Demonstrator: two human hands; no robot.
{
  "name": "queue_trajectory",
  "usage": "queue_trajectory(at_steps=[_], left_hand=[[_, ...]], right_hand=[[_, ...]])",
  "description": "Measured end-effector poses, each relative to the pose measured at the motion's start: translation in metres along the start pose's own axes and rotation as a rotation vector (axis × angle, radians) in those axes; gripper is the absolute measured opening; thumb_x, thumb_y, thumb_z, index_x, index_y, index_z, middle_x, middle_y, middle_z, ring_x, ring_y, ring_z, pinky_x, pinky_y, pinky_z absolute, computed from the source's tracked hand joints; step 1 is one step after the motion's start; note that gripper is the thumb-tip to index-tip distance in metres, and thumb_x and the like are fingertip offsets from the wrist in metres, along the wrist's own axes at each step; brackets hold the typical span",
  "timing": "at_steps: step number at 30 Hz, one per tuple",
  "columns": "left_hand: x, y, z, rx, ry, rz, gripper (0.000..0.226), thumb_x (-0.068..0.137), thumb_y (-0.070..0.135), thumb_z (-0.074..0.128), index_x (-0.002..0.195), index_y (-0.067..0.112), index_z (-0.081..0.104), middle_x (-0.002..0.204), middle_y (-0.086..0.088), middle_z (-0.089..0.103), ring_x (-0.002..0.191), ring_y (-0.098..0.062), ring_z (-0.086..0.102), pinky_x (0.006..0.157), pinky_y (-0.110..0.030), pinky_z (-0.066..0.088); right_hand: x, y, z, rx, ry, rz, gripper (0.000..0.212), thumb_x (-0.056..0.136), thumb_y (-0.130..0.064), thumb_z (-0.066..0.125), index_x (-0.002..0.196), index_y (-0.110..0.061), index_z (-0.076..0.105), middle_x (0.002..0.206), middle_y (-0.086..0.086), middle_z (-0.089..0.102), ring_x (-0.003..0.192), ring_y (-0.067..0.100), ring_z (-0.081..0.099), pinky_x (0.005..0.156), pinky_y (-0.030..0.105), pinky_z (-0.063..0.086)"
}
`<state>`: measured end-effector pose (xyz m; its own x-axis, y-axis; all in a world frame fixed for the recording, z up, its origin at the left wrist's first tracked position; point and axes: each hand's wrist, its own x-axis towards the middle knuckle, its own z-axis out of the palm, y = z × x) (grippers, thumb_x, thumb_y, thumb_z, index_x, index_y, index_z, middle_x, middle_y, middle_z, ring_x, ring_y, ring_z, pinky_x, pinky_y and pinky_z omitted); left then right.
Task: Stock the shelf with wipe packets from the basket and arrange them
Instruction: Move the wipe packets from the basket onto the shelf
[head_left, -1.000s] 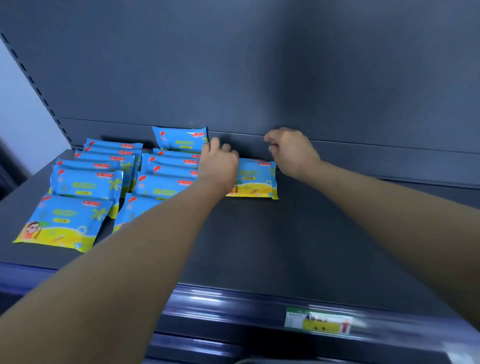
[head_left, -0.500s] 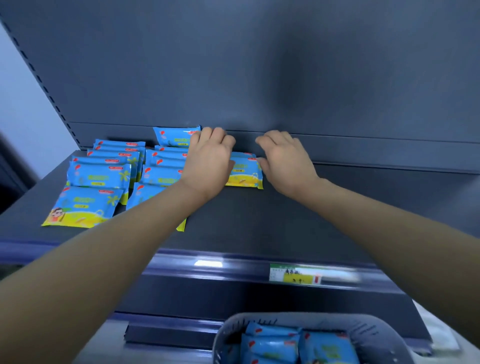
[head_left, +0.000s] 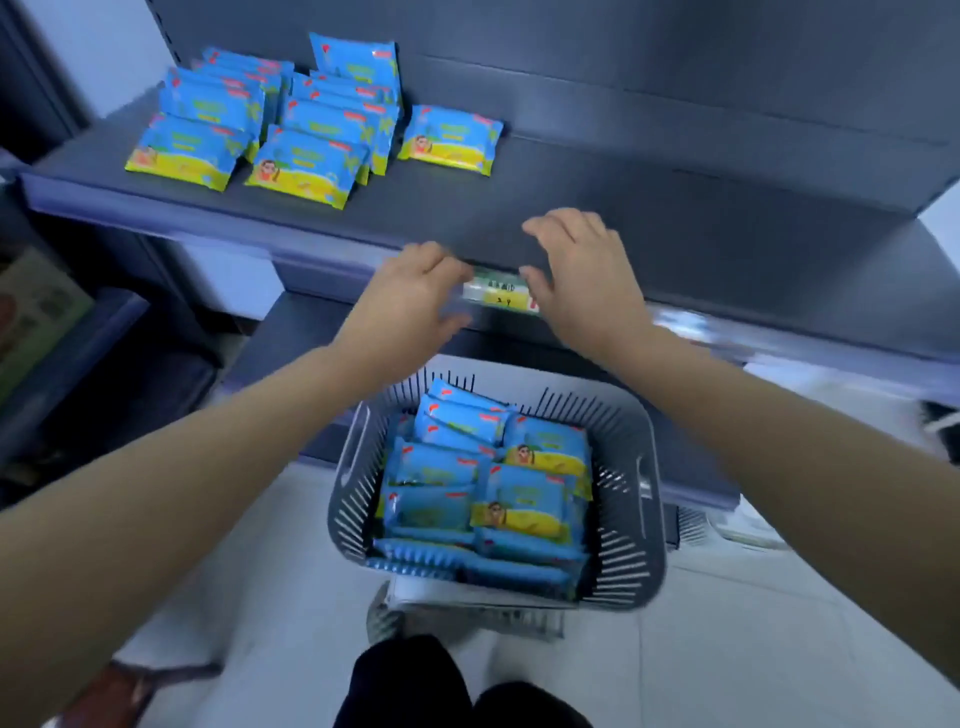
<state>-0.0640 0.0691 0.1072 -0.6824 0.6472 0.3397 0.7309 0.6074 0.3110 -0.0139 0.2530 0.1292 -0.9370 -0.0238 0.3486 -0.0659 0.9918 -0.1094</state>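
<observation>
Several blue and yellow wipe packets (head_left: 306, 166) lie in overlapping rows at the left of the dark shelf (head_left: 571, 218). One packet (head_left: 451, 139) lies alone just right of the rows. A grey slatted basket (head_left: 631, 499) below holds several more packets (head_left: 524, 499). My left hand (head_left: 410, 306) and my right hand (head_left: 582, 280) hover in front of the shelf's front edge, above the basket, both empty with fingers loosely spread. The picture is motion-blurred.
A price label (head_left: 496, 291) sits on the shelf's front rail between my hands. The basket stands on a stool or frame (head_left: 467, 618) over a pale tiled floor. Another shelving unit with boxes (head_left: 41, 322) is at the left. My dark trousers (head_left: 415, 686) show at the bottom.
Both hands have let go of the lone packet at the shelf's back and pulled toward me, down past the front edge. My view has tilted down, bringing the basket into sight.
</observation>
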Motion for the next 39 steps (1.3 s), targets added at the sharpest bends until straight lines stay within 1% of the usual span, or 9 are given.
queue_trajectory(at_steps=[8, 16, 20, 23, 28, 31, 33, 37, 39], left_hand=[[-0.098, 0.013, 0.095, -0.08, -0.597, -0.25, 0.047, 0.083, 0.027, 0.067, 0.125, 0.011, 0.053, 0.125, -0.011, 0.05, 0.117, -0.03, 0.048, 0.096, -0.035, 0.036], [-0.12, 0.029, 0.132, -0.218, -0.747, -0.335, 0.048, 0.077, 0.033, 0.073, 0.119, 0.016, 0.056, 0.123, -0.006, 0.057, 0.111, -0.026, 0.053, 0.094, -0.036, 0.042], [-0.119, 0.039, 0.144, -0.216, -0.811, -0.335, 0.044, 0.08, 0.031, 0.071, 0.119, 0.017, 0.057, 0.12, -0.005, 0.057, 0.108, -0.026, 0.053, 0.091, -0.034, 0.042], [-0.118, 0.044, 0.149, -0.223, -0.827, -0.33, 0.041, 0.081, 0.027, 0.07, 0.119, 0.017, 0.059, 0.119, -0.004, 0.058, 0.108, -0.024, 0.054, 0.087, -0.029, 0.04], [-0.117, 0.047, 0.16, -0.264, -0.891, -0.363, 0.035, 0.081, 0.023, 0.07, 0.115, 0.017, 0.064, 0.111, -0.002, 0.061, 0.1, -0.021, 0.056, 0.085, -0.028, 0.043], [-0.116, 0.048, 0.164, -0.264, -0.907, -0.349, 0.025, 0.082, 0.022, 0.07, 0.105, 0.013, 0.067, 0.097, -0.001, 0.062, 0.084, -0.017, 0.053, 0.073, -0.026, 0.038], [-0.113, 0.049, 0.162, -0.269, -0.888, -0.348, 0.023, 0.083, 0.021, 0.068, 0.101, 0.009, 0.066, 0.094, -0.004, 0.062, 0.083, -0.019, 0.053, 0.072, -0.027, 0.038], [-0.087, 0.046, 0.136, -0.245, -0.772, -0.351, 0.026, 0.083, 0.019, 0.067, 0.106, 0.006, 0.065, 0.1, -0.008, 0.062, 0.091, -0.025, 0.056, 0.082, -0.031, 0.043], [-0.066, 0.044, 0.114, -0.19, -0.693, -0.314, 0.025, 0.082, 0.017, 0.067, 0.103, 0.003, 0.066, 0.097, -0.013, 0.064, 0.087, -0.025, 0.056, 0.077, -0.03, 0.042]], right_hand=[[-0.119, 0.015, 0.1, 0.103, -0.651, -0.037, 0.036, 0.093, -0.02, 0.052, 0.126, -0.005, 0.05, 0.123, 0.017, 0.051, 0.116, 0.035, 0.045, 0.097, 0.043, 0.039], [-0.152, 0.041, 0.158, 0.021, -1.039, 0.061, 0.073, 0.09, -0.043, 0.058, 0.148, -0.014, 0.024, 0.146, 0.017, 0.035, 0.129, 0.036, 0.038, 0.101, 0.045, 0.041], [-0.148, 0.043, 0.173, -0.02, -1.033, 0.075, 0.072, 0.088, -0.041, 0.061, 0.146, -0.018, 0.025, 0.14, 0.018, 0.032, 0.126, 0.038, 0.035, 0.101, 0.048, 0.04], [-0.147, 0.041, 0.178, -0.051, -1.009, 0.09, 0.068, 0.088, -0.022, 0.061, 0.146, -0.017, 0.024, 0.14, 0.017, 0.032, 0.129, 0.037, 0.029, 0.103, 0.05, 0.036], [-0.146, 0.045, 0.176, -0.072, -0.998, 0.106, 0.039, 0.09, -0.011, 0.056, 0.126, -0.003, 0.044, 0.129, 0.017, 0.039, 0.122, 0.036, 0.035, 0.099, 0.046, 0.039], [-0.137, 0.049, 0.163, 0.021, -1.0, 0.101, 0.019, 0.088, -0.008, 0.056, 0.105, -0.004, 0.048, 0.099, 0.011, 0.046, 0.09, 0.024, 0.047, 0.071, 0.031, 0.041], [-0.124, 0.052, 0.147, 0.096, -0.953, 0.109, 0.015, 0.087, -0.002, 0.054, 0.086, -0.007, 0.04, 0.088, 0.009, 0.041, 0.077, 0.02, 0.04, 0.059, 0.031, 0.03], [-0.088, 0.059, 0.098, 0.13, -0.782, 0.091, 0.019, 0.084, -0.004, 0.058, 0.098, -0.008, 0.047, 0.097, 0.009, 0.046, 0.087, 0.023, 0.048, 0.069, 0.03, 0.037], [-0.066, 0.06, 0.068, 0.131, -0.682, 0.067, 0.02, 0.081, -0.006, 0.062, 0.092, -0.013, 0.047, 0.095, 0.008, 0.049, 0.084, 0.024, 0.048, 0.066, 0.03, 0.036]])
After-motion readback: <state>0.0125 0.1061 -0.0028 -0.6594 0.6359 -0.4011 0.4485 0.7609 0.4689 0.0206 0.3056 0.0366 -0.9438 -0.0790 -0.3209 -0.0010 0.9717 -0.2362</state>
